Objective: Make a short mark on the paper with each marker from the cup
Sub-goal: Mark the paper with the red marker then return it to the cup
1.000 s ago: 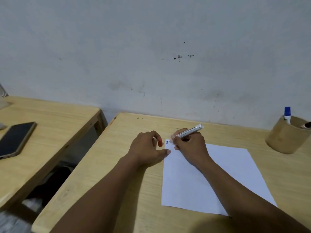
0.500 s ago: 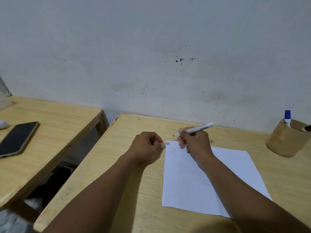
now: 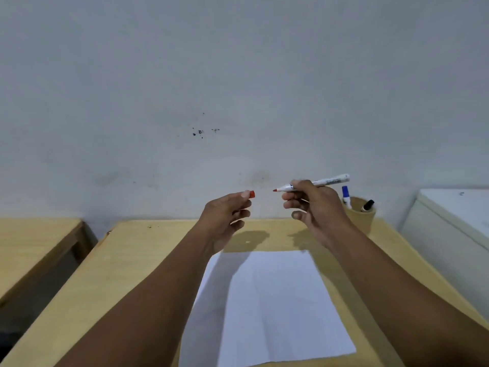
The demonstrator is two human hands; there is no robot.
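Closest to you lies the paper (image 3: 275, 308), flat on the wooden desk (image 3: 137, 266), with both your forearms reaching out above it. No marks are readable on the sheet from here; its far left corner is hidden behind your left wrist.

Up past the paper's far edge, both hands hang in the air, well clear of the desk. Your left hand (image 3: 225, 215) pinches the red cap (image 3: 251, 194) between thumb and fingertip, open end facing right. Your right hand (image 3: 315, 205) is wrapped around the white barrel of the red marker (image 3: 317, 183), which lies nearly level, its bare red tip pointing left at the cap. Tip and cap sit near each other with a clear gap between them, roughly in line.

So you look to be at the recapping step for this red one. The next move calls for closing that gap straight along the barrel's line, seating the tip inside the cap and pressing until it holds. Keep the tip off your fingers.

Further back, the cup (image 3: 362, 215) stands at the desk's far right, behind your right hand, holding a blue-capped marker (image 3: 346, 196) and a black-capped marker (image 3: 368, 205). The red one probably goes back there.
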